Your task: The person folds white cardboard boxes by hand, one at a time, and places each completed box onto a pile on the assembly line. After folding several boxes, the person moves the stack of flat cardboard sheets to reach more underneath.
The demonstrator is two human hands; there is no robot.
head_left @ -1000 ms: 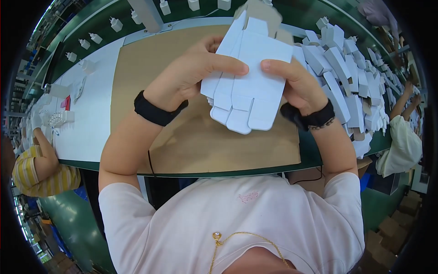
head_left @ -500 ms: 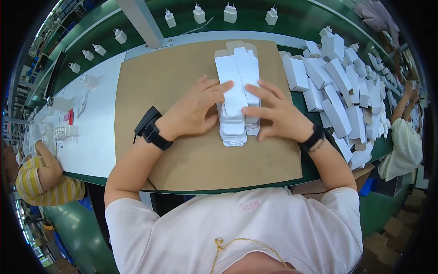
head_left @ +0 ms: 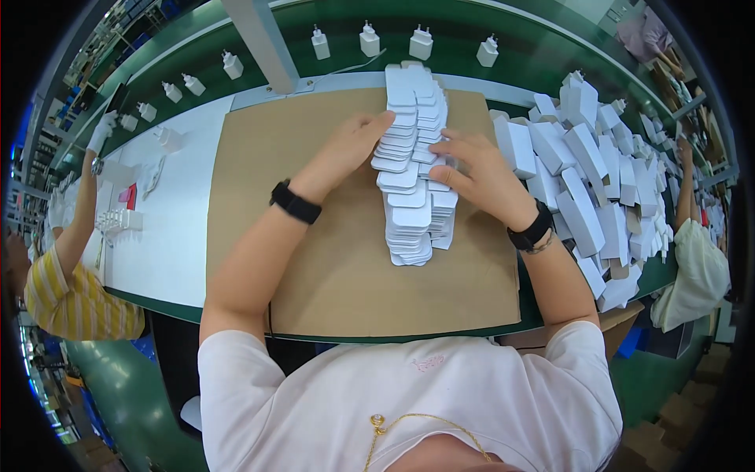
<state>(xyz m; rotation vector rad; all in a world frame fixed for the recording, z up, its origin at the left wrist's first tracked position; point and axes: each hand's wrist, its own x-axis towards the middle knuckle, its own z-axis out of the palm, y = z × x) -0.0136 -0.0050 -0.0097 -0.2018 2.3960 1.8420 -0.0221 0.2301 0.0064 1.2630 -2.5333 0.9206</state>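
Observation:
Two side-by-side rows of flat white folded boxes lie fanned out in overlapping steps in front of me. My left hand rests against the left edge of the far part, fingers bent and fingertips touching the boxes. On the other side, my right hand has its thumb and fingers apart, with the tips on the right row. Neither hand lifts anything. Beneath the boxes is a brown cardboard sheet.
A heap of white boxes stands at the right. White plug chargers line the far green ledge behind a metal post. At left, a white board holds small items. A person in a striped shirt reaches forward there.
The stacked boxes have spread into stepped rows reaching farther away. Both hands have moved apart to the sides, the left one farther up. The person at left has raised an arm.

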